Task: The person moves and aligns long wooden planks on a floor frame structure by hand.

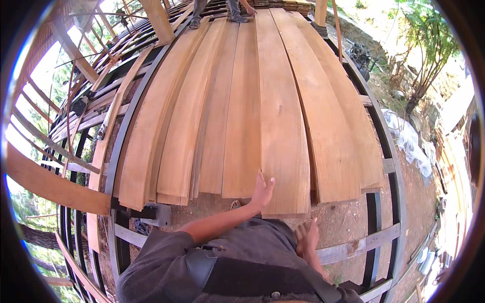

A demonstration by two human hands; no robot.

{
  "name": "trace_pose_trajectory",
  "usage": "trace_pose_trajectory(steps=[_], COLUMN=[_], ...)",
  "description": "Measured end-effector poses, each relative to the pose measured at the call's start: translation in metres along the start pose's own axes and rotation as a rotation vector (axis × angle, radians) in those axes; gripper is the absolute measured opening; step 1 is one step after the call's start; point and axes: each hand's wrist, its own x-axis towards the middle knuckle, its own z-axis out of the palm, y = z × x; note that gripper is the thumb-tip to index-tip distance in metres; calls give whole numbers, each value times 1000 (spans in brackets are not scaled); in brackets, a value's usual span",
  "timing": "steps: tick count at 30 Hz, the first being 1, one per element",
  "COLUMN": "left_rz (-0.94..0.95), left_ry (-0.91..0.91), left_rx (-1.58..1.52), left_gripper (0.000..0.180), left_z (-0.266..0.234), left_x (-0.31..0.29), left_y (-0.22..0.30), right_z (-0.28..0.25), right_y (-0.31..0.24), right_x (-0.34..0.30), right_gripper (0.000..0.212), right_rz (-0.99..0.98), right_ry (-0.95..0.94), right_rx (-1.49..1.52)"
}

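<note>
Long, light brown wooden boards lie side by side and overlap, running away from me. My left hand (pixel 263 192) is at the near left corner of the middle board (pixel 284 131). Its thumb is on top and a finger lies along the edge, so it appears to grip the board; the other fingers are hidden. My right hand (pixel 307 237) is just below that board's near right corner, thumb and fingers apart, with nothing visible in it. Whether it touches the board's end I cannot tell.
A dark metal frame (pixel 394 202) with crossbars surrounds the boards. At the far end stands another person (pixel 235 10), a hand by the boards. A curved beam (pixel 55 177) and stacked timber are on the left. Plastic sheeting (pixel 406 139) lies on the ground at right.
</note>
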Motion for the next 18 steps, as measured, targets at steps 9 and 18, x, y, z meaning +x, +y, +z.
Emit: trace_pose_trajectory(steps=[9,18], left_rz=[-79,-285], left_ry=[-145,911], left_rx=[91,180], left_gripper=[93,42], left_z=[-1,-209], left_x=[7,-36], left_y=[-15,-81], right_z=[20,90], right_y=[4,-39], right_x=[13,-44], right_gripper=[67,36], right_rz=[129,-220], right_ry=[-446,-660], right_rx=[-448,-906])
